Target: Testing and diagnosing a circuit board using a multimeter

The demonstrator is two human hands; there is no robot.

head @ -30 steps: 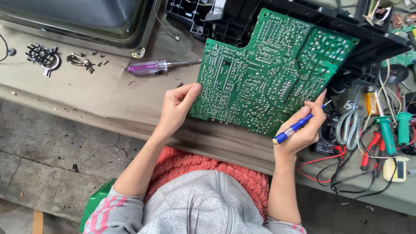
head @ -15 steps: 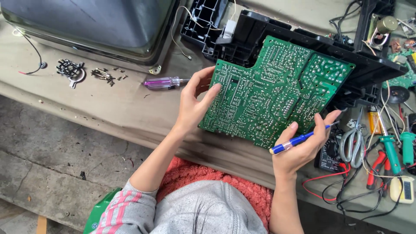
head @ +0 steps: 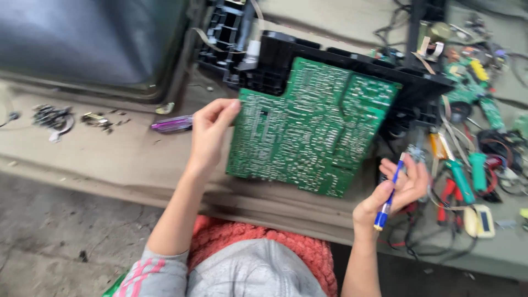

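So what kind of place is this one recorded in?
Probably an electronics repair bench: a green circuit board under the left hand, a picture-tube set at the back, and hand tools and wires beside the right hand.

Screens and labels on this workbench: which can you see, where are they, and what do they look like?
Television screen: top left on the bench, large, dark grey glass, blank, in a dark frame.
Small meter: right side among the tools, cream case with a small dark window; blurred.
No packages, labels or signs that I can make out.
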